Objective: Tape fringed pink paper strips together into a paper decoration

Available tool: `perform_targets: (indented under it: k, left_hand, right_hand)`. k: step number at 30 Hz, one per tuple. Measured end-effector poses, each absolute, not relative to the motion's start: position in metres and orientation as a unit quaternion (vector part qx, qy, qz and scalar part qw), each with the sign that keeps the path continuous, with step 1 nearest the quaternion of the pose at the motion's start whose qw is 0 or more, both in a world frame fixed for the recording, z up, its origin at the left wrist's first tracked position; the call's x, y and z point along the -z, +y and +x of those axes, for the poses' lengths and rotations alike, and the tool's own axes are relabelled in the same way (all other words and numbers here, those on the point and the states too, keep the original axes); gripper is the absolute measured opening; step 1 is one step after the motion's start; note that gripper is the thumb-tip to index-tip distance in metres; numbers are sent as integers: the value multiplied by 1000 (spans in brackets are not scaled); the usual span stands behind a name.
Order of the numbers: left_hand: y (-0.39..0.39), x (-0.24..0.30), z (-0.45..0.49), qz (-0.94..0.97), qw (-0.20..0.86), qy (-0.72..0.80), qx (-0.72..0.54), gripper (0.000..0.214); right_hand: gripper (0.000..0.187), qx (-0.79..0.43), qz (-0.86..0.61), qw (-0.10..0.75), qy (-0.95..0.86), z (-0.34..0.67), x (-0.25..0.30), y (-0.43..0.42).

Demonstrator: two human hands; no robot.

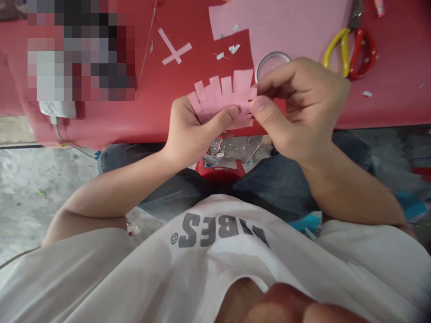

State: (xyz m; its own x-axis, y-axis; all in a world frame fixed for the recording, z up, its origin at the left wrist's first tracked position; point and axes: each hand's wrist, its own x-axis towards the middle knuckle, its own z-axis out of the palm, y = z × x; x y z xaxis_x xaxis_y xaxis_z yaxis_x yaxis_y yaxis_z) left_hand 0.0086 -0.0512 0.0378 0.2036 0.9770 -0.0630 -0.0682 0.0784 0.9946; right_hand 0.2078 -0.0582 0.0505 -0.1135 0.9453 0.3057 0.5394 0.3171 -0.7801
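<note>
A red table [148, 123] is spanning the upper part of the view, and a large pink sheet [292, 27] is lying on it toward the right. The person's right hand [301, 105] and left hand [190, 130] are meeting over the near edge — both grasping the same fringed pink paper [217, 103]. The left is holding it with the thumb pressing on top and the fingers hiding behind; the right is pinching its right edge between thumb and forefinger. Scissors [354, 21] with one yellow and one red handle are resting at the upper right. A round metal-rimmed ring [269, 56] is lying on the sheet, partly hidden by the right hand. Two pink strips [175, 54] are crossing on the table — small white scraps [220, 56] are lying to their right.
</note>
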Motion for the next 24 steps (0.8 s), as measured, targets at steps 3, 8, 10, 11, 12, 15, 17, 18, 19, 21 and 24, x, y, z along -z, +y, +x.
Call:
perform_targets:
  k: [3,8,10,11,12,15,17,18,19,21,24]
  left_hand:
    - [-50,-38,7,530,574,451,-432,31]
    - [-50,-40,5,530,578,453,-423,29]
    - [-51,-40,5,530,581,448,-426,28]
    - [-51,-40,5,534,578,444,-428,27]
    - [-51,-40,5,539,574,441,-430,26]
    - [-52,-41,6,555,556,446,-428,27]
    - [-51,-40,6,558,554,450,-422,31]
    - [-51,-40,6,556,557,448,-423,33]
    - [-51,-40,6,553,562,444,-425,34]
    - [-51,-39,6,544,574,436,-430,33]
    - [-52,-40,4,534,600,416,-425,33]
  right_hand:
    - [26,-243,-544,391,-701,208,-51,-56]
    - [21,-261,-532,395,-701,208,-55,-55]
    - [19,-279,-522,402,-698,208,-56,-55]
    - [19,-283,-517,406,-698,208,-57,-55]
    - [19,-285,-516,406,-698,208,-58,-55]
    - [22,-277,-520,400,-702,209,-59,-55]
    - [21,-276,-520,402,-702,209,-58,-55]
    - [20,-275,-519,402,-703,209,-58,-56]
    - [21,-273,-518,397,-707,209,-58,-56]
    - [24,-267,-524,377,-715,210,-57,-57]
    - [20,-239,-538,396,-705,215,-55,-55]
